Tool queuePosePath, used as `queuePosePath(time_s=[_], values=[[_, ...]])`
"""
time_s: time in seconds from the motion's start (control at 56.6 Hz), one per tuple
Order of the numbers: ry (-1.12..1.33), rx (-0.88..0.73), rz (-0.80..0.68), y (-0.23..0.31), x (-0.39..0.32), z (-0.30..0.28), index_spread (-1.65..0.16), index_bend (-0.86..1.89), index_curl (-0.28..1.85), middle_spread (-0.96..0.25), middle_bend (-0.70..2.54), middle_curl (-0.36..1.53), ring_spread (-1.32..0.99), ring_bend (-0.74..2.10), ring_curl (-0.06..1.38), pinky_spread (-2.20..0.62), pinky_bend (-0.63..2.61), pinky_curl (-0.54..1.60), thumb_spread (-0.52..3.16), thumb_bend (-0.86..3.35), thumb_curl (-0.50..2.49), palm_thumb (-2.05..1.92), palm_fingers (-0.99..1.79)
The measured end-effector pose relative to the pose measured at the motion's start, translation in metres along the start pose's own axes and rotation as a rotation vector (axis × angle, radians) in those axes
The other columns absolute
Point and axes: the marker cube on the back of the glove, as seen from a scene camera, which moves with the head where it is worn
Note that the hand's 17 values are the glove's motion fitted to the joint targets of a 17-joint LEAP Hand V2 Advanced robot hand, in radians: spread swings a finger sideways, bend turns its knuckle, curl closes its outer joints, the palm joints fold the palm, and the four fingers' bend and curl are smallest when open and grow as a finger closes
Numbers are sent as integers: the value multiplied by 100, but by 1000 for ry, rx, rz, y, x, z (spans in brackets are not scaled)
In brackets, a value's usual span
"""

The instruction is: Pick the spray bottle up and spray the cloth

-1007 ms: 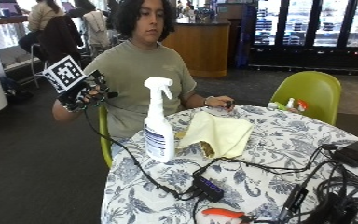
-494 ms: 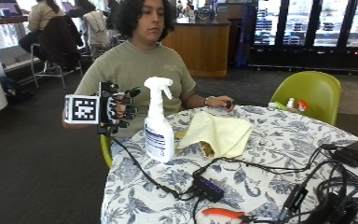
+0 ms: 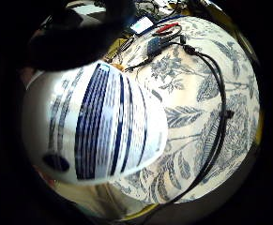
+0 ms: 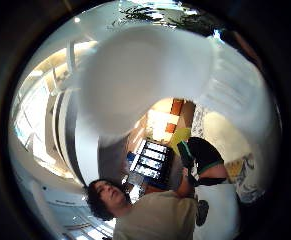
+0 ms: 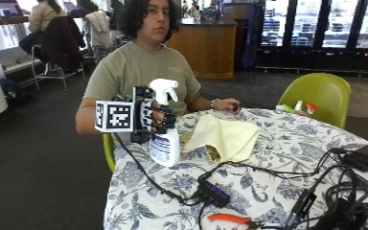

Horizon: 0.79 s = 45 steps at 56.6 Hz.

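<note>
Partly hidden spray bottle (image 5: 166, 143) behind right hand (image 5: 152, 117)

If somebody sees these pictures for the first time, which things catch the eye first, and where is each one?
The eye goes first to the white spray bottle, near the table edge in front of the person, with the gloved right hand curled round its neck. Beside it, nearer the middle of the floral tablecloth, lies a pale yellow cloth, loosely folded. At the near edge, black cables and orange-handled pliers clutter the table.
</note>
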Motion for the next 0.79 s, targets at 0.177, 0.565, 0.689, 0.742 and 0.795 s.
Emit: queuePosePath(time_s=[0.177, 0.565, 0.689, 0.742, 0.795], values=[[21, 82, -48, -22, -3, 12, -26, 11, 22, -1, 25, 35, -5, 52, 33, 11, 27, 34, 91, -3, 39, 85, 64], [-10, 94, 25, -82, -9, 30, -26, 9, 21, -9, 28, 40, -16, 61, 38, -12, 42, 39, 88, -1, 41, 88, 118], [20, 49, -43, -91, -30, 32, -25, 19, 28, -13, 47, 47, -16, 64, 42, -20, 40, 40, 80, 0, 48, 99, 139], [37, -6, -41, -94, -45, 29, -25, 21, 31, -13, 51, 49, -16, 65, 43, -21, 42, 40, 75, -1, 50, 102, 139], [76, -97, -8, -96, -63, 25, -24, 27, 35, -14, 54, 51, -17, 65, 44, -22, 40, 40, 69, -1, 53, 104, 140]])
